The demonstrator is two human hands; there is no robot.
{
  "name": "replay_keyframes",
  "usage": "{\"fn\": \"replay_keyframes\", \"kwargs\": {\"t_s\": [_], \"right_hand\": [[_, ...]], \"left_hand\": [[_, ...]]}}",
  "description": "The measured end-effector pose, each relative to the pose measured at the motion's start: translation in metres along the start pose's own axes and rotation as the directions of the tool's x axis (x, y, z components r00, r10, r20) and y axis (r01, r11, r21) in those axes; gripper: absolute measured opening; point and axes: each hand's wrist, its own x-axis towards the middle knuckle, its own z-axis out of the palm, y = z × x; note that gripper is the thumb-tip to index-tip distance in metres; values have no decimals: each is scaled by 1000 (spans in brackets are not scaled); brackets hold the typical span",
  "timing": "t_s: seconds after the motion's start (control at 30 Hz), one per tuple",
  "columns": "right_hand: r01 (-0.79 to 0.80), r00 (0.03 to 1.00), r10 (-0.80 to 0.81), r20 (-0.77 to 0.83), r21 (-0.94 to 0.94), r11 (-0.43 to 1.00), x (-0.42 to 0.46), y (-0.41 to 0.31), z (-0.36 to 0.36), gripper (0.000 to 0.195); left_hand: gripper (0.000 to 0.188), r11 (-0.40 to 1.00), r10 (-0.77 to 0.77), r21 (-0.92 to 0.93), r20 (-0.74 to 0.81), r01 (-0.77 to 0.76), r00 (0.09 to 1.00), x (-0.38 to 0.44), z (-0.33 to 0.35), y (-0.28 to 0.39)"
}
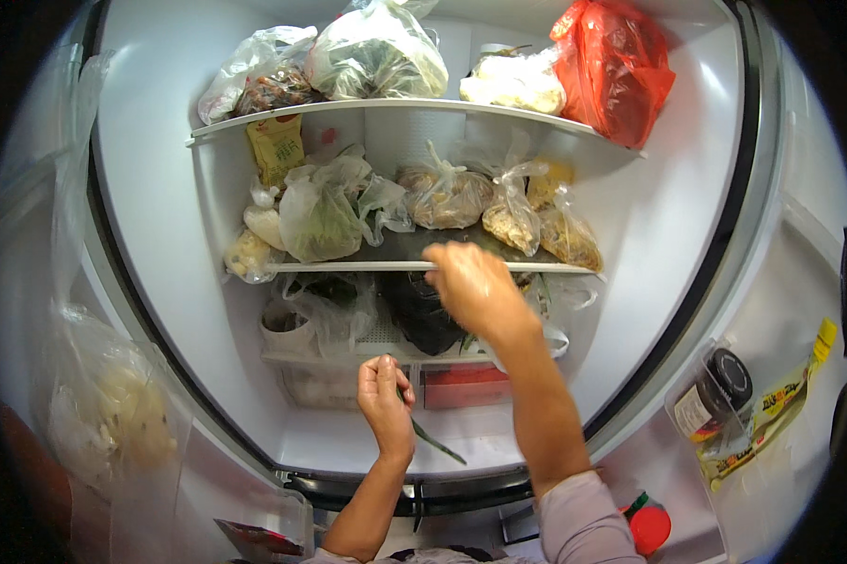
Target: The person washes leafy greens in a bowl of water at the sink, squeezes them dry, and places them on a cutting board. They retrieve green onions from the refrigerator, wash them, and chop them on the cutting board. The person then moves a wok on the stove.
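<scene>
My left hand is closed around a thin green vegetable stalk, low in front of the open refrigerator; the stalk's end hangs out to the right. My right hand is raised at the edge of the middle shelf, fingers bent and slightly blurred; whether it holds anything I cannot tell. Beyond it on that shelf stand knotted clear bags, one with brownish food, one with pale pieces. A black plastic bag lies on the shelf below, partly behind my right hand.
White and red plastic bags fill the top shelf. A cloudy bag with greens sits left on the middle shelf. Drawers are at the bottom. The right door holds a dark jar and yellow packets; a large clear bag hangs left.
</scene>
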Motion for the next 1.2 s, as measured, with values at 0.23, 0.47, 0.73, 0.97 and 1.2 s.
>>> {"fn": "replay_keyframes", "kwargs": {"t_s": [0.23, 0.47, 0.73, 0.97, 1.2], "right_hand": [[-317, 869, -105, 484, 706, 633, -116, -48, 22, 26], [-462, 887, 141, 440, 842, 279, -169, -43, 34, 18], [-499, 858, 187, 479, 863, 81, -190, -65, 16, 20], [-414, 884, 282, 374, 905, 98, -237, -90, -10, 24], [-236, 810, 510, -288, 637, 734, -275, -131, -99, 9]], "left_hand": [[12, 974, 82, -212, 31, -74, 996, -2, -14, 23], [41, 973, -134, 218, 285, 72, 949, -37, -17, 12], [29, 686, 163, 648, 306, -331, 938, -134, -56, 56], [25, 18, 746, 800, 389, -600, 540, -232, -85, 148], [33, 58, 996, 865, -19, -498, 82, -255, -172, 242]]}}
